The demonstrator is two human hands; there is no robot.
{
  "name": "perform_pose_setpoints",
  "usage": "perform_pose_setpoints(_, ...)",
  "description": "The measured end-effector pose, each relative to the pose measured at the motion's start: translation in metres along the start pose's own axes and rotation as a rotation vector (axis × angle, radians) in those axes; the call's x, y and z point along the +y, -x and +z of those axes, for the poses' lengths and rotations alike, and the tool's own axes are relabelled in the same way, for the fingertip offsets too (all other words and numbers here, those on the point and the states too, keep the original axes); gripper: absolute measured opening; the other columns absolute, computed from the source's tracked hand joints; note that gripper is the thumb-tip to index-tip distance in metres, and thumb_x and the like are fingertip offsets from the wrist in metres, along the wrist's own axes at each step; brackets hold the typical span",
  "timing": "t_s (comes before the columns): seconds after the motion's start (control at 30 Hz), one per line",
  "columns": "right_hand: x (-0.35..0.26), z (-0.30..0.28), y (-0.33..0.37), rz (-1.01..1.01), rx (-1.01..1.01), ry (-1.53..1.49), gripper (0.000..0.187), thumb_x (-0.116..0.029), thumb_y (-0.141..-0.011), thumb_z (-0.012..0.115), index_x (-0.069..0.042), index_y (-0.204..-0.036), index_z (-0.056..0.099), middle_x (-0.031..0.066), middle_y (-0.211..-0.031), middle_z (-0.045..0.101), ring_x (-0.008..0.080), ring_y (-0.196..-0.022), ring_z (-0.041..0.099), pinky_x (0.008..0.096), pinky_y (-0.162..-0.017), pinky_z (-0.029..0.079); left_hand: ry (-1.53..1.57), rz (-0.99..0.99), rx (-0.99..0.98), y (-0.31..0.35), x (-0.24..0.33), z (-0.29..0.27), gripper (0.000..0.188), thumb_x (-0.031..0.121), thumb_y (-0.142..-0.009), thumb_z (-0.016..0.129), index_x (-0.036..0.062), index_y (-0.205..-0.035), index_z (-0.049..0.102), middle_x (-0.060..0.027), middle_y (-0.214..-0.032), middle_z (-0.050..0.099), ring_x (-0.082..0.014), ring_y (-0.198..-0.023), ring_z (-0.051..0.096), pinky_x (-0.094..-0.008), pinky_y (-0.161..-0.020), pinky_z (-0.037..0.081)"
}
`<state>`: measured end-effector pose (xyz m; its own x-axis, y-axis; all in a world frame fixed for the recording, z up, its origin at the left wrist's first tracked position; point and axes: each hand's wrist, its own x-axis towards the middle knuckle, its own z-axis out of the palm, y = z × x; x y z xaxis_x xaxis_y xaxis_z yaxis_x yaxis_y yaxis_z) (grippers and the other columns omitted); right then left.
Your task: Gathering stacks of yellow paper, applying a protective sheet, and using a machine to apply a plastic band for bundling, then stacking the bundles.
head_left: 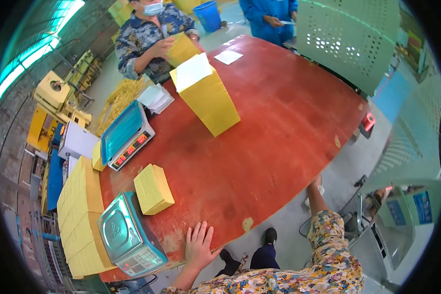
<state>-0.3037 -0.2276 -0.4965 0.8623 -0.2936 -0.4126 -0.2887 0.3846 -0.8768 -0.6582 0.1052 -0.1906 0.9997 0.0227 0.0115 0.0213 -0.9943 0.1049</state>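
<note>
My left hand lies flat on the red tabletop near its front edge, fingers stretched out, holding nothing. My right hand hangs at the table's right edge; its fingers are too hidden to make out. Up and left of my left hand is a short block of yellow paper. Beside it stands a weighing scale with a shiny metal pan and nothing on it. Farther back, a tall yellow paper stack stands on the table with a white sheet on top.
Yellow paper blocks line the left edge. A second scale and white papers lie farther back. Across the table a masked person holds a yellow block; another person in blue stands beside a perforated green panel.
</note>
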Motion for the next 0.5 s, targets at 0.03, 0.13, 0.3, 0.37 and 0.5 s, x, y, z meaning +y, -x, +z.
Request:
perform_pose_setpoints(0.03,0.003,0.009,-0.01,-0.033,0.05,-0.347,0.037,-0.035,-0.095,0.052,-0.008,-0.12,0.059,0.0153,-0.097,0.069,0.0304,-0.085,0.068,0.0383,-0.07,0.054,-0.002,-0.019,0.007,-0.002,0.001,-0.001,0.078,0.046,-0.074,0.073,0.0047,-0.135,0.045,-0.0204,-0.146,0.037,-0.0378,-0.136,0.033,-0.0579,-0.111,0.022)
perform_pose_setpoints(0.13,0.009,0.006,-0.014,-0.057,-0.012,-0.024,0.039,-0.036,-0.095,0.051,-0.009,-0.121,0.058,0.0164,-0.1,0.069,0.0323,-0.09,0.067,0.0394,-0.074,0.053,-0.026,-0.042,-0.016,-0.001,0.001,-0.003,0.078,0.046,-0.072,0.075,0.0056,-0.133,0.047,-0.0185,-0.145,0.039,-0.0367,-0.135,0.035,-0.0575,-0.111,0.024)
perform_pose_setpoints(0.3,0.002,-0.021,-0.013,-0.187,-0.064,0.775,0.043,-0.038,-0.094,0.05,-0.009,-0.125,0.058,0.019,-0.106,0.068,0.0371,-0.101,0.063,0.0422,-0.083,0.05,0.014,-0.058,-0.028,-0.002,0.0,-0.005,0.078,0.047,-0.07,0.076,0.0091,-0.133,0.049,-0.0152,-0.144,0.041,-0.0349,-0.135,0.037,-0.0566,-0.111,0.026)
perform_pose_setpoints(0.37,0.003,-0.025,-0.007,-0.242,-0.072,1.095,0.045,-0.039,-0.093,0.049,-0.01,-0.126,0.058,0.0201,-0.108,0.067,0.039,-0.105,0.062,0.0433,-0.087,0.049,0.024,-0.062,-0.01,0.0,-0.001,-0.004,0.078,0.046,-0.07,0.076,0.0092,-0.133,0.049,-0.0151,-0.144,0.041,-0.0345,-0.135,0.037,-0.0566,-0.111,0.026)
perform_pose_setpoints(0.5,0.043,-0.079,0.017,-0.116,-0.154,1.246,0.035,-0.034,-0.091,0.052,-0.008,-0.111,0.065,0.0201,-0.108,0.066,0.0416,-0.102,0.061,0.049,-0.085,0.047,0.056,-0.064,0.015,0.001,0.0,-0.01,0.082,0.043,-0.068,0.078,0.0109,-0.137,0.047,-0.0136,-0.145,0.041,-0.0318,-0.136,0.036,-0.0551,-0.111,0.026)
